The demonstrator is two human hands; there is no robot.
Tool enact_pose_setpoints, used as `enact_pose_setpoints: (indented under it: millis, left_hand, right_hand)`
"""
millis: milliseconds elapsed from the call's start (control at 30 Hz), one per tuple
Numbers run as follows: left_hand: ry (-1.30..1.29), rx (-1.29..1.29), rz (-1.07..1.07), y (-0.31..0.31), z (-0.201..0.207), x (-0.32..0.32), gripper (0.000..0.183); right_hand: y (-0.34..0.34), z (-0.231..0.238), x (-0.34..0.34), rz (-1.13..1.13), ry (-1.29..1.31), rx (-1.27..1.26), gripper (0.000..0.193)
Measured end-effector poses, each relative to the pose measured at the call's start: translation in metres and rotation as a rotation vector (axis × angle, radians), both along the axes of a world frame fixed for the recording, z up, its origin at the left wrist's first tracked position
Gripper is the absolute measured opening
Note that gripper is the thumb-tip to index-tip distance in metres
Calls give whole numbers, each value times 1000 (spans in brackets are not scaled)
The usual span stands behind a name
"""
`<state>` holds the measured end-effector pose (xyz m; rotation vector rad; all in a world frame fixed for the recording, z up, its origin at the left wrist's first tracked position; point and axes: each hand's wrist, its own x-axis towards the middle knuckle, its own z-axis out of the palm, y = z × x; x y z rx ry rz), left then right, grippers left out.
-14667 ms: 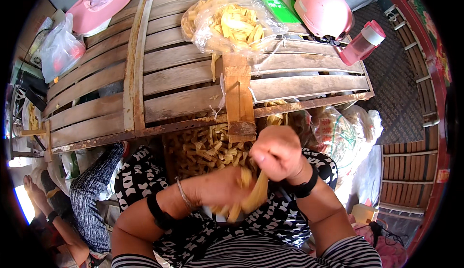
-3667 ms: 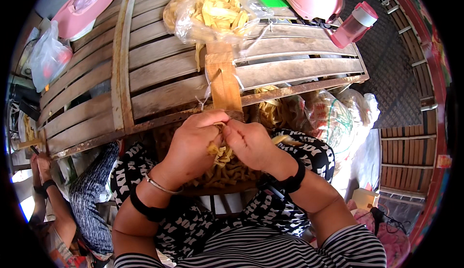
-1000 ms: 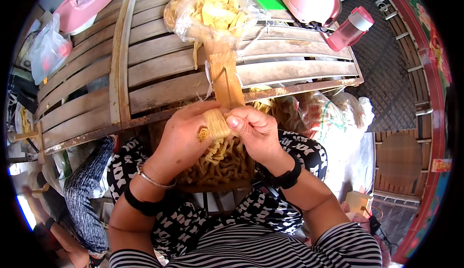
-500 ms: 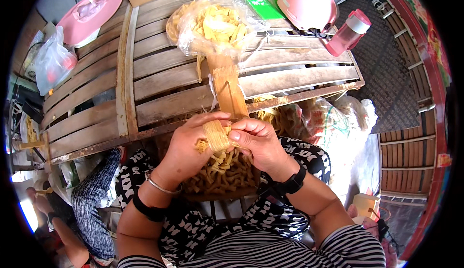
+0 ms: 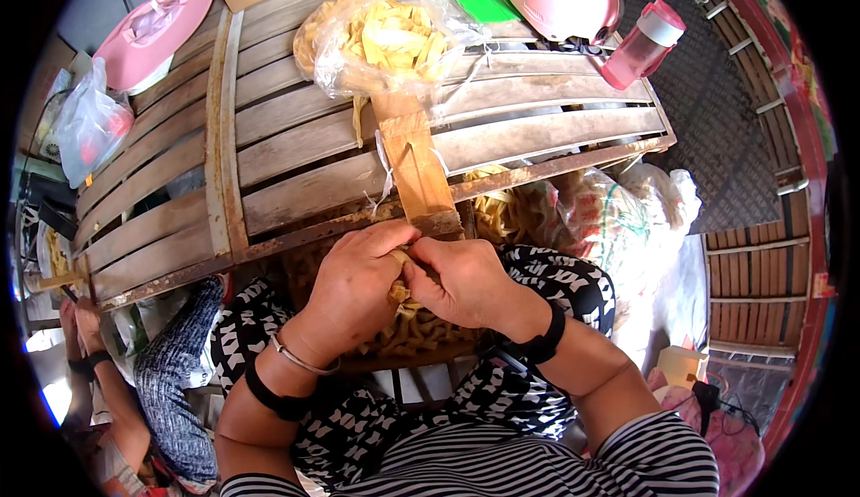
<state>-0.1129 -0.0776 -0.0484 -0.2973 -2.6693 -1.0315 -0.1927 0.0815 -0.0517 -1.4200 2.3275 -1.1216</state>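
My left hand [image 5: 356,273] and my right hand [image 5: 470,282] are together over my lap, fingers closed around a pale yellow strip [image 5: 400,293]. Only a bit of the strip shows between them; the fingers hide the rest. Below them lies a heap of yellow knotted pieces [image 5: 419,334], partly covered by my hands. Just beyond my fingertips a wooden board [image 5: 417,170] sticks out over the table's near edge, with white string tied about it. At the board's far end sits a clear plastic bag [image 5: 333,58] filled with flat yellow strips [image 5: 399,35].
The slatted table [image 5: 296,125] has a rusty metal edge. On it are a pink helmet [image 5: 564,0], a pink bottle [image 5: 643,44], a pink hat [image 5: 157,35] and a white plastic bag [image 5: 92,125]. Full sacks [image 5: 600,224] stand at right. Another person's arms [image 5: 112,389] show at lower left.
The wide wrapped yellow strip seen on my left fingers is now mostly hidden. My hands have closed in over it, and my right hand has turned knuckles up.
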Motion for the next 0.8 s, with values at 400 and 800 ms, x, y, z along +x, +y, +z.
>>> enact_pose_setpoints:
  millis: [400, 800]
  left_hand:
    - [3, 1239, 237, -13, 32, 7, 16]
    - [-154, 934, 350, -26, 31, 5, 19]
  right_hand:
    - [2, 5, 9, 334, -1646, -155, 49]
    - [2, -4, -1, 145, -1521, -334, 36]
